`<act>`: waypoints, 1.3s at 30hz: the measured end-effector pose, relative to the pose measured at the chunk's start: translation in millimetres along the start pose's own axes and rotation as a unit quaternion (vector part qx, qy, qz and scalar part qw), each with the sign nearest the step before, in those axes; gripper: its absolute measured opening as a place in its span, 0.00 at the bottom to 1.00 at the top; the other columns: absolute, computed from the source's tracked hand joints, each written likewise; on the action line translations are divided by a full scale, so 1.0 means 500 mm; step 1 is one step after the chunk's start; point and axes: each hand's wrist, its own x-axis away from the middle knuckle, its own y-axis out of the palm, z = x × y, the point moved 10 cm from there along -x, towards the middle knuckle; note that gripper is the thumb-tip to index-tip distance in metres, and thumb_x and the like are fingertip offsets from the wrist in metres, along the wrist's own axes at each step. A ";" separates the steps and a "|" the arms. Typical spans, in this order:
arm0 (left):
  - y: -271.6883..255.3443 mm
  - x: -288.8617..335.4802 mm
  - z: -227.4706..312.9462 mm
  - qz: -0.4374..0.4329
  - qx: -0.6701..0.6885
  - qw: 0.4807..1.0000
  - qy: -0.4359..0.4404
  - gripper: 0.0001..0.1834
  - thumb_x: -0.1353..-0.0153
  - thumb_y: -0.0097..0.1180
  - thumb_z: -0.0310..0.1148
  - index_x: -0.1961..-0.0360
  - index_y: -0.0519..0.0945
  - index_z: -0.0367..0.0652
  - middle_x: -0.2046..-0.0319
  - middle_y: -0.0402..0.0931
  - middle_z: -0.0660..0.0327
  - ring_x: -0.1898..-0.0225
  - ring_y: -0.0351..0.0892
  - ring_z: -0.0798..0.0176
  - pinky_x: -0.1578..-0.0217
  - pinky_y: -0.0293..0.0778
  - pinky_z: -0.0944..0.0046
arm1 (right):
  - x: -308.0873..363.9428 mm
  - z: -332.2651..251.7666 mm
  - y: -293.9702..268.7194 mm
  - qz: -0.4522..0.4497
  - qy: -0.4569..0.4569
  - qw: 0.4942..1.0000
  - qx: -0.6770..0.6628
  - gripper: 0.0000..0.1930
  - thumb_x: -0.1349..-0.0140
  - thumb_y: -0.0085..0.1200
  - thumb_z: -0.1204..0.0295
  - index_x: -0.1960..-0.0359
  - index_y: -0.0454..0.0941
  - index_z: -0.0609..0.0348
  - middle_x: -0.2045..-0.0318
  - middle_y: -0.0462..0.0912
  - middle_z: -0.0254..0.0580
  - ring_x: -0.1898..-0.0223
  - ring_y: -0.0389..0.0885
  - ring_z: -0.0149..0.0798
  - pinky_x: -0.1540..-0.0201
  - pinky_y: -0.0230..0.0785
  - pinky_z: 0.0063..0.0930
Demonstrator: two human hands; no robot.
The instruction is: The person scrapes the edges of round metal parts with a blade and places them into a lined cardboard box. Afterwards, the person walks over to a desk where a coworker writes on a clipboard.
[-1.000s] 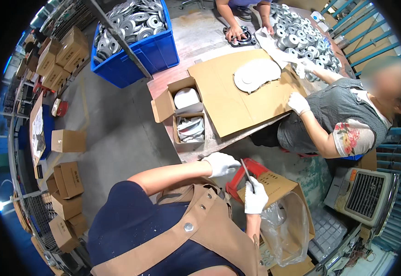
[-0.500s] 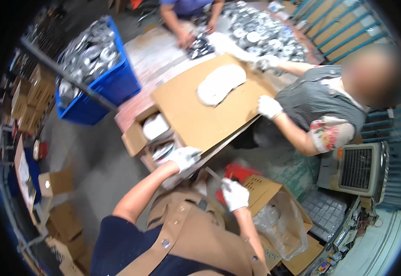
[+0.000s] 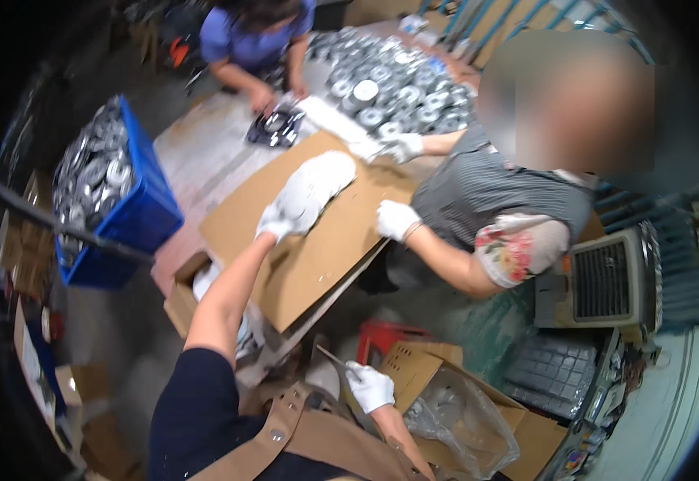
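The left hand (image 3: pixel 281 222) has moved from the near edge of the worktop (image 3: pixel 205 140) to the near end of the white cover (image 3: pixel 321 183), which lies on a cardboard sheet (image 3: pixel 301 272), probably as padding against scratches. Blur hides whether its fingers grip or merely rest. The right hand (image 3: pixel 371 388) has its fingers closed around a thin rod (image 3: pixel 329 353), perhaps held low to keep it clear.

Table (image 3: pixel 197 136): cardboard sheet (image 3: pixel 329 240), heaped metal discs (image 3: pixel 410 96), black part (image 3: pixel 276 130).

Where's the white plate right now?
Head view, above and left of centre: the white plate is on the cardboard sheet, left hand at its lower-left edge.
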 end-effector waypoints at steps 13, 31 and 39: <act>-0.096 -0.093 0.036 0.036 -0.126 0.975 -0.177 0.52 0.62 0.62 0.57 0.37 0.58 0.45 0.43 0.67 0.50 0.43 0.68 0.47 0.44 0.67 0.54 | -0.110 -0.018 -0.001 -0.056 -0.019 0.997 -0.048 0.13 0.41 0.50 0.58 0.56 0.80 0.39 0.66 0.82 0.44 0.64 0.81 0.49 0.61 0.74 0.41; -0.122 0.184 -0.013 0.055 0.337 0.929 -0.145 0.24 0.54 0.69 0.45 0.62 0.82 0.36 0.73 0.81 0.62 0.76 0.77 0.67 0.73 0.75 0.64 | -0.107 -0.101 -0.060 0.114 -0.056 0.960 -0.250 0.15 0.46 0.58 0.64 0.56 0.81 0.49 0.63 0.83 0.44 0.65 0.84 0.43 0.58 0.75 0.34; -0.168 0.488 0.051 0.016 0.594 0.788 -0.161 0.17 0.45 0.64 0.32 0.56 0.79 0.35 0.69 0.78 0.66 0.72 0.72 0.75 0.73 0.69 0.74 | -0.151 -0.112 -0.038 0.055 0.061 0.817 -0.571 0.14 0.35 0.50 0.66 0.55 0.80 0.62 0.77 0.81 0.32 0.86 0.59 0.18 0.84 0.50 0.16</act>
